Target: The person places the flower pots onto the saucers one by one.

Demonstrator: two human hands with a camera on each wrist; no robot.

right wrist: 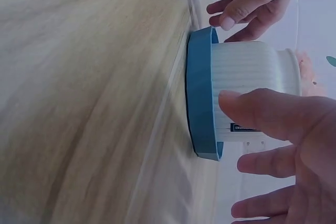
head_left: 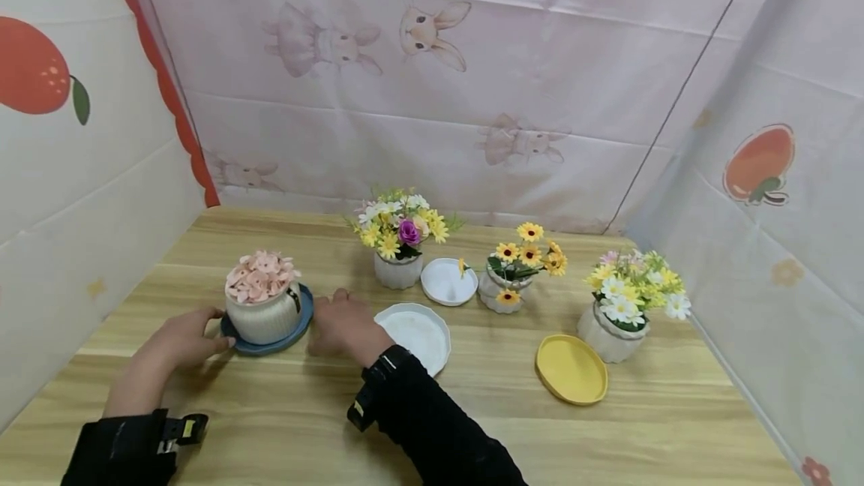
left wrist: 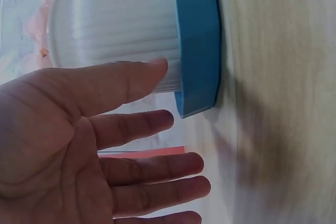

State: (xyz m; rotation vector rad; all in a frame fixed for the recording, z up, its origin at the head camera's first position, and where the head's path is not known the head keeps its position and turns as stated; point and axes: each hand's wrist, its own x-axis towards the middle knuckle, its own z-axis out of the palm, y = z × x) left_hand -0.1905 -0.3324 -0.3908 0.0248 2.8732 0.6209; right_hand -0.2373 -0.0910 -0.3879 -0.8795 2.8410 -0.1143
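Note:
A white ribbed flower pot [head_left: 262, 319] with pink flowers [head_left: 262, 277] stands upright on a blue saucer [head_left: 307, 311] at the left of the table. My left hand [head_left: 184, 342] is at the saucer's left side, its fingers spread and straight in the left wrist view, the thumb in front of the pot. On the other side, my right hand [head_left: 346, 322] is beside the saucer's right rim; in the right wrist view its fingers [right wrist: 268, 161] are extended and apart. Neither hand is curled round the pot or saucer. Whether a fingertip touches the saucer is hard to tell.
Further right are a white scalloped saucer [head_left: 421, 336], a small white saucer [head_left: 448, 282] and a yellow saucer [head_left: 571, 370]. Potted flowers stand behind: a mixed bouquet pot [head_left: 398, 272], a sunflower pot [head_left: 499, 293] and a white-and-yellow flower pot [head_left: 610, 336]. Printed cloth [head_left: 432, 88] surrounds the table.

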